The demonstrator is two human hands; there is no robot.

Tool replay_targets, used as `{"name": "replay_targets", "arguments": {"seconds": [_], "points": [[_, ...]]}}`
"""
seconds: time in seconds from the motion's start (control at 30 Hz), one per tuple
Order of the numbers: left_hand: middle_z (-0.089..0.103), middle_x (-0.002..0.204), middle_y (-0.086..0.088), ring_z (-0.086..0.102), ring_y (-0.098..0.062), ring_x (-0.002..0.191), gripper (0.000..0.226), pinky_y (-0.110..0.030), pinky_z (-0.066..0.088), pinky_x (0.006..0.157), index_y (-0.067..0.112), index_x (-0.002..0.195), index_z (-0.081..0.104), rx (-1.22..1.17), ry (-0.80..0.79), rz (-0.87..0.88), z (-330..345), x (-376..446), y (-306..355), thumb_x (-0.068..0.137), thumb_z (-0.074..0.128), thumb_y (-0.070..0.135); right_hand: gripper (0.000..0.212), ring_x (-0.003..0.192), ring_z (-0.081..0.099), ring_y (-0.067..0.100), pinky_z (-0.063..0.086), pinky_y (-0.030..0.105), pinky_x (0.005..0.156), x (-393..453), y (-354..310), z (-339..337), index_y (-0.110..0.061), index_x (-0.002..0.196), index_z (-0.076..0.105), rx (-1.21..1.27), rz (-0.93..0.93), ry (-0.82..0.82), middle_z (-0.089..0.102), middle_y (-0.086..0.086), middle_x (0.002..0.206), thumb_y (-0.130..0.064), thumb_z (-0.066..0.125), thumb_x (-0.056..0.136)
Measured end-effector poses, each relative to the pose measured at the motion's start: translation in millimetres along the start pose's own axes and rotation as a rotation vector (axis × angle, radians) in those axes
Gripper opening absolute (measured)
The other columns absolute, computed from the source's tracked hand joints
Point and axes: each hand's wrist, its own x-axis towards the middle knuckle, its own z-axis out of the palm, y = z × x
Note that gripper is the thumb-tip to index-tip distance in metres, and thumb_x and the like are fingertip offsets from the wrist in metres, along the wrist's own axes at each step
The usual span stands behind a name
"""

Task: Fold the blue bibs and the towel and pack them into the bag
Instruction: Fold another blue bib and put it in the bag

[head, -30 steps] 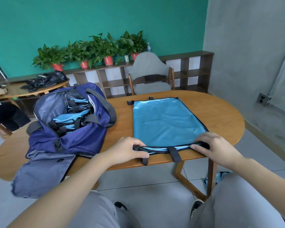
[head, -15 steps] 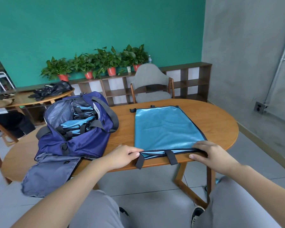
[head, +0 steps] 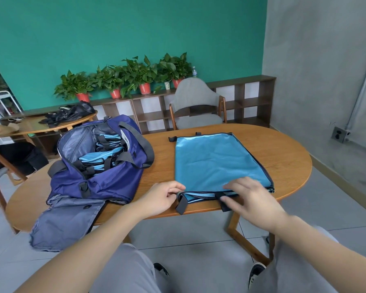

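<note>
A light blue bib (head: 216, 163) with black trim lies flat on the wooden table (head: 283, 157), its black straps (head: 182, 205) hanging over the near edge. My left hand (head: 161, 197) pinches the bib's near left corner. My right hand (head: 251, 199) rests on the near edge around the middle strap, fingers stretched out to the left. To the left stands the open navy bag (head: 106, 180) holding several folded blue bibs (head: 97, 159). I cannot pick out a towel.
A grey-blue flap (head: 66, 220) of the bag hangs over the table's near edge. A grey chair (head: 197, 106) stands behind the table. Low shelves with potted plants (head: 135, 77) line the green wall. A second table (head: 51, 123) with dark items is at far left.
My right hand has slid left along the bib's near edge, from the right corner to the middle strap. My left hand stays at the left corner. The view has tilted up slightly.
</note>
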Motion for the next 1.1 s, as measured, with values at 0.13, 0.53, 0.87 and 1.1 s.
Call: {"name": "replay_targets", "arguments": {"seconds": [0.13, 0.53, 0.87, 1.1], "points": [[0.07, 0.123, 0.018, 0.06, 0.011, 0.116, 0.036, -0.021, 0.046, 0.106, 0.03, 0.127, 0.067, -0.031, 0.031, 0.047, 1, 11, 1, 0.103, 0.051, 0.01, 0.05, 0.105, 0.062, 0.011, 0.047, 0.031, 0.097, 25, -46, 36, -0.024, 0.121, 0.07, 0.172, -0.055, -0.109, 0.07, -0.01, 0.111, -0.061, 0.053, 0.092], [0.076, 0.106, 0.013, 0.066, 0.002, 0.1, 0.027, -0.021, 0.05, 0.092, 0.028, 0.106, 0.079, 0.009, 0.095, 0.038, 6, 27, -4, 0.103, 0.055, 0.039, 0.033, 0.078, 0.049, -0.007, 0.045, 0.023, 0.086, 49, -66, 72, -0.034, 0.12, 0.065, 0.325, 0.024, -0.216, 0.046, -0.017, 0.096, -0.031, 0.075, 0.089], [0.072, 0.121, 0.012, 0.059, 0.012, 0.111, 0.034, -0.009, 0.042, 0.098, 0.015, 0.102, 0.082, -0.095, 0.168, 0.043, 15, 28, -16, 0.099, 0.061, 0.042, 0.044, 0.082, 0.058, 0.004, 0.048, 0.019, 0.082, 29, -68, 78, -0.026, 0.109, 0.069, 0.328, 0.109, -0.027, 0.058, -0.018, 0.089, -0.052, 0.082, 0.076], [0.072, 0.122, 0.006, 0.054, 0.02, 0.108, 0.033, -0.003, 0.038, 0.096, 0.009, 0.094, 0.083, -0.156, 0.221, 0.054, 21, 26, -20, 0.099, 0.064, 0.037, 0.034, 0.088, 0.062, 0.004, 0.05, 0.021, 0.084, 18, -63, 77, -0.023, 0.103, 0.064, 0.352, 0.144, -0.001, 0.063, -0.015, 0.091, -0.041, 0.082, 0.081]]}}
